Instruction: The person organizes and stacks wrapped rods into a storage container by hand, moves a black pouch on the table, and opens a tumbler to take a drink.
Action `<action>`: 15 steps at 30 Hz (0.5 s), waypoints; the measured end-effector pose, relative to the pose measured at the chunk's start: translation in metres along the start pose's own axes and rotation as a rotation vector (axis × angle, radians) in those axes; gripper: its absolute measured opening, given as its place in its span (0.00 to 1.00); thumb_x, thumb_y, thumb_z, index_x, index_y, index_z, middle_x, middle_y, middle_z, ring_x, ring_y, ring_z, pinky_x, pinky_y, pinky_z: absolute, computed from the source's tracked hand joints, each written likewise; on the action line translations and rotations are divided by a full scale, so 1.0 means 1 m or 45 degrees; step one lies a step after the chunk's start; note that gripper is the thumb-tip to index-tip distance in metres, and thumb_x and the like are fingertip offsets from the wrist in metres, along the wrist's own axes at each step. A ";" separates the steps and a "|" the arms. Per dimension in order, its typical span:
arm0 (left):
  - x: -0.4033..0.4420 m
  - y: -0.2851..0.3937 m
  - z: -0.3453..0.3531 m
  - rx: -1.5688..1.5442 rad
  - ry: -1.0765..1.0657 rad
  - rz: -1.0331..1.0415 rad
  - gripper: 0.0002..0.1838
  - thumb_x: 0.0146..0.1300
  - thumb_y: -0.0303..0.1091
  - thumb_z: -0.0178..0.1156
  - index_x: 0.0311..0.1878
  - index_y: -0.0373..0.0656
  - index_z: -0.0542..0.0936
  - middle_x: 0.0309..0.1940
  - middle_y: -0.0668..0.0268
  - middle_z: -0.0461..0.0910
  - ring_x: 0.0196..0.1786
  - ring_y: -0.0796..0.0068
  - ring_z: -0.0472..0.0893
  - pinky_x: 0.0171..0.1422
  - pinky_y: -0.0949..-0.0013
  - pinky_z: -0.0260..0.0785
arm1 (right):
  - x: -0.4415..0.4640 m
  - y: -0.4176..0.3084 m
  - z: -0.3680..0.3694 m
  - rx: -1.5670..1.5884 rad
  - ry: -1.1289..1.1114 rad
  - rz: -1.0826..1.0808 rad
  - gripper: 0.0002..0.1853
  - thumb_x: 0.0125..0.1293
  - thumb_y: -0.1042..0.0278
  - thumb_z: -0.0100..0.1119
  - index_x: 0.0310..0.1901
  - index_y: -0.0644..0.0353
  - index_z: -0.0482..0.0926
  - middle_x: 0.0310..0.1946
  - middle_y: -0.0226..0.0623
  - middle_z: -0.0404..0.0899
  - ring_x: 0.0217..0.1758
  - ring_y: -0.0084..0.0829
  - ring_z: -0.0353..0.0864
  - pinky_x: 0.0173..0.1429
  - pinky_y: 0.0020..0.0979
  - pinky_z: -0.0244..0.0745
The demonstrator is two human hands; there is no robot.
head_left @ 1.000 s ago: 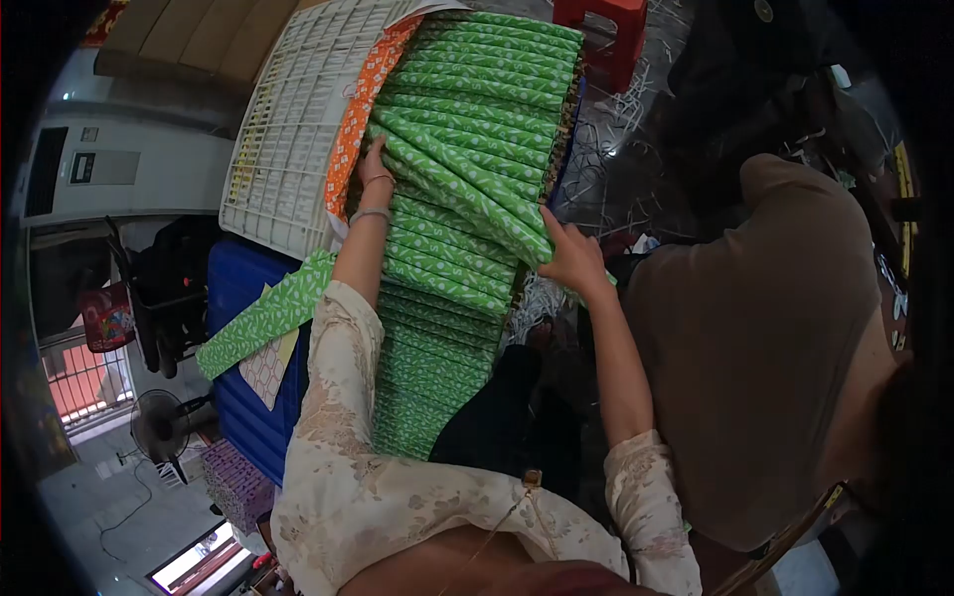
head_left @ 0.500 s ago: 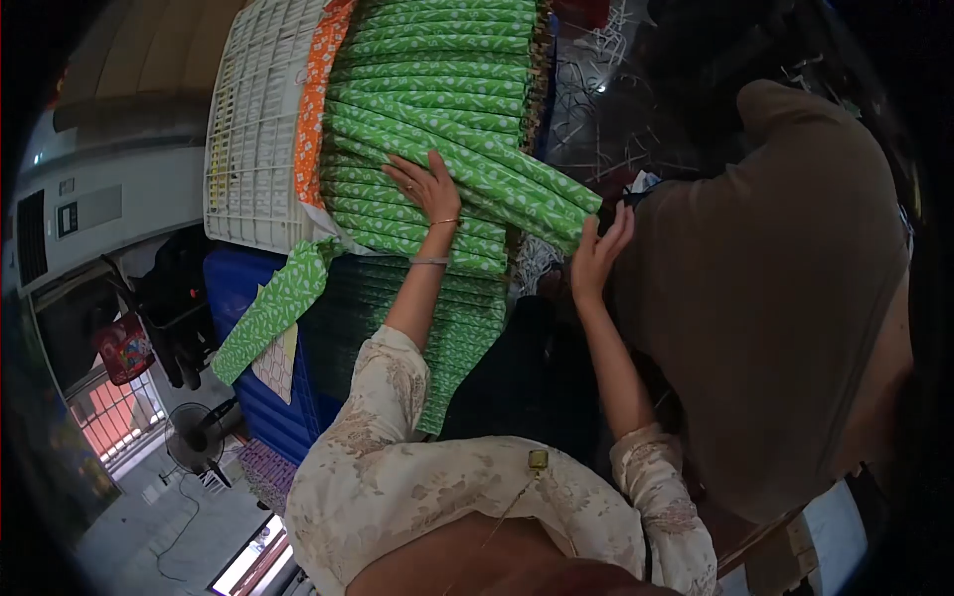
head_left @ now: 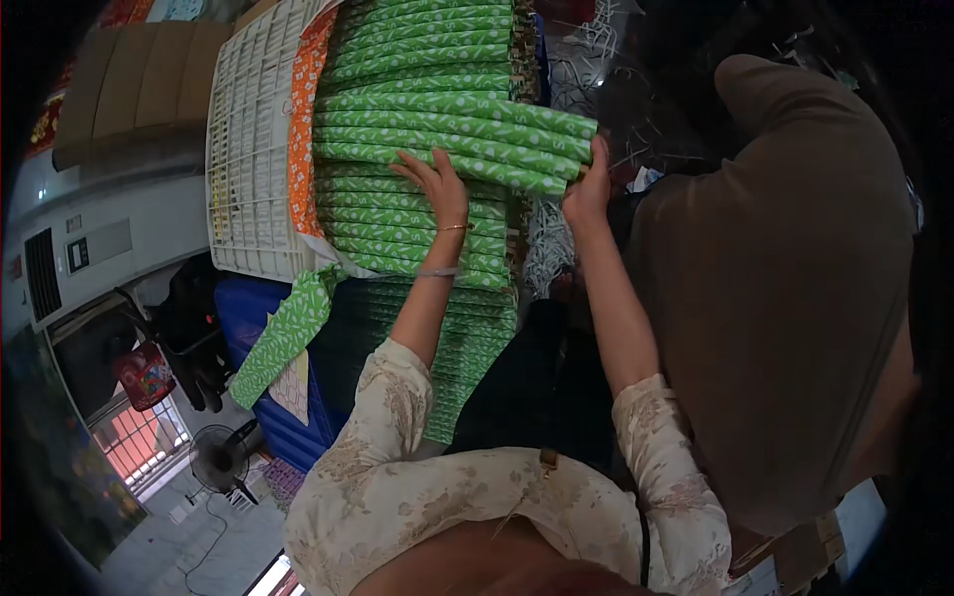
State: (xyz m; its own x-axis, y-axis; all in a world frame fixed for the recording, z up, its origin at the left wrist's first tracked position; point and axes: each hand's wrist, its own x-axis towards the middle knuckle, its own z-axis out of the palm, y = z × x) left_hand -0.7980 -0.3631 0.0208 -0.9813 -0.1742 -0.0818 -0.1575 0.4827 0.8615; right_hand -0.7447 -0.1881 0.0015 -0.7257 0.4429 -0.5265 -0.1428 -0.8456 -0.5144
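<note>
A bundle of green, white-printed rolls [head_left: 447,127] lies at a slight slant over a large stack of the same rolls [head_left: 417,45]. Its right end sticks out past the stack. My right hand [head_left: 588,184] is closed around that end, with some fingers hidden. My left hand [head_left: 437,189] rests at the bundle's lower edge, fingers spread, over the rolls beneath. An orange printed strip [head_left: 306,129] runs along the left side of the stack.
A white plastic crate [head_left: 253,149] stands left of the rolls. Below it is a blue container [head_left: 260,318] with a green printed piece [head_left: 283,343] hanging over it. White shredded strips [head_left: 552,248] lie on the floor at right. A person in brown [head_left: 775,298] is close on my right.
The bundle's rolls have been swung upward and now lie flatter and more level. My right hand has risen and closed on their end. My left hand has shifted slightly right.
</note>
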 end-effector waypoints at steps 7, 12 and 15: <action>0.070 -0.023 -0.011 0.191 -0.053 0.157 0.43 0.67 0.56 0.41 0.70 0.33 0.37 0.71 0.44 0.28 0.74 0.51 0.31 0.74 0.53 0.31 | 0.111 0.032 0.037 -0.281 -0.400 0.143 0.36 0.68 0.38 0.38 0.71 0.44 0.43 0.71 0.36 0.43 0.72 0.41 0.47 0.69 0.48 0.50; 0.066 -0.033 -0.008 0.569 -0.033 0.212 0.46 0.65 0.57 0.44 0.70 0.33 0.36 0.71 0.44 0.26 0.74 0.49 0.34 0.73 0.51 0.32 | 0.077 0.019 0.069 -0.894 -0.454 0.151 0.43 0.63 0.28 0.32 0.72 0.44 0.35 0.73 0.34 0.29 0.76 0.38 0.32 0.74 0.46 0.33; 0.059 -0.025 -0.005 0.688 -0.016 0.172 0.50 0.63 0.63 0.44 0.70 0.34 0.34 0.71 0.45 0.26 0.74 0.51 0.32 0.72 0.45 0.30 | 0.089 0.046 0.045 -0.147 -0.059 -0.164 0.41 0.66 0.32 0.32 0.72 0.46 0.36 0.73 0.33 0.30 0.76 0.35 0.35 0.74 0.37 0.35</action>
State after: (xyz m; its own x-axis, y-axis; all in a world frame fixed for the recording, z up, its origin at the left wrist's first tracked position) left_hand -0.8510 -0.3900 -0.0025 -0.9974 -0.0713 0.0025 -0.0611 0.8720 0.4857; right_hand -0.8461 -0.2009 -0.0384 -0.7370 0.5290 -0.4207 -0.1606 -0.7417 -0.6512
